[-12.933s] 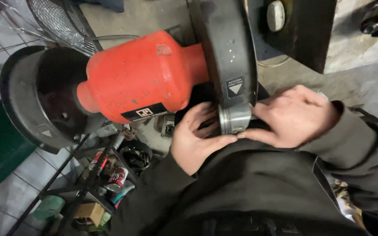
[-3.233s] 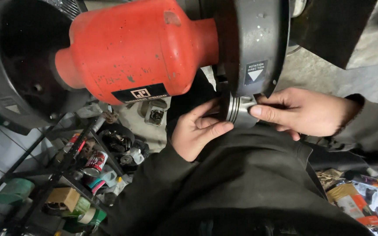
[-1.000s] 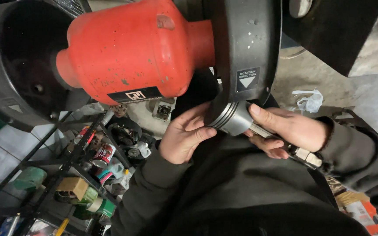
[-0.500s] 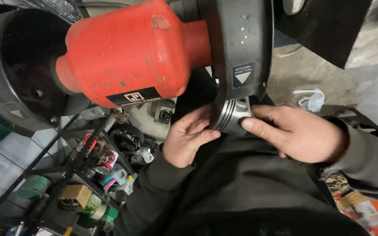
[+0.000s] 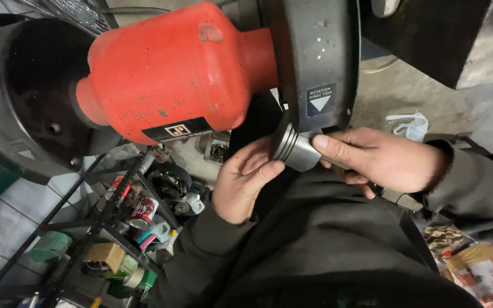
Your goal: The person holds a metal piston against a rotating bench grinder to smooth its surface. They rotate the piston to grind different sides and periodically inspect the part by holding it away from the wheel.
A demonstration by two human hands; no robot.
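A grey metal piston (image 5: 293, 149) with ring grooves is pressed up under the black wheel guard (image 5: 315, 63) of a bench grinder with a red motor housing (image 5: 172, 74). My right hand (image 5: 380, 159) grips the piston from the right, thumb along its skirt. From the left, my left hand (image 5: 243, 179) steadies it with fingertips on its grooved end. Both arms are in dark sleeves. The grinding wheel itself is hidden behind the guard.
The grinder's other black guard (image 5: 24, 97) is at the left. Below it a black wire rack (image 5: 109, 228) holds cans, tape rolls and small parts. A crumpled white bag (image 5: 409, 125) lies on the concrete floor; printed packaging (image 5: 475, 271) is at the lower right.
The piston has stayed against the guard. My right hand has shifted its grip slightly, and the view has drifted a little.
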